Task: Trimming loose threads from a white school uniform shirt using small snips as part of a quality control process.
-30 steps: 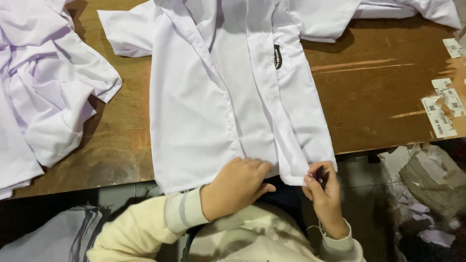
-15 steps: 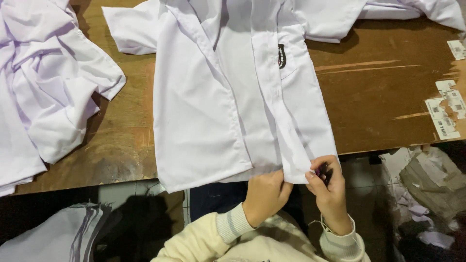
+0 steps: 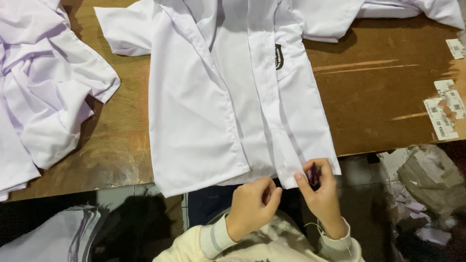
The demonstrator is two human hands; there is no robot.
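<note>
A white short-sleeved shirt [image 3: 228, 97] lies front-up on a brown wooden table [image 3: 378, 106], its hem hanging over the near edge. A small dark label [image 3: 278, 56] sits on its chest pocket. My left hand [image 3: 252, 206] is curled just below the hem at the button placket, fingers touching the cloth edge. My right hand [image 3: 323, 191] pinches the hem's right corner and holds a small dark tool [image 3: 313, 174], likely thread snips. Both arms wear cream sleeves with ribbed cuffs.
A heap of white shirts [image 3: 43, 97] covers the table's left part. Several paper labels [image 3: 444, 109] are stuck at the table's right edge. Crumpled paper and scraps [image 3: 427, 184] lie on the floor at the right. A grey bundle [image 3: 53, 237] sits lower left.
My left hand has slid from on top of the hem down and right, to just below the placket beside my right hand. The right hand stays at the hem corner.
</note>
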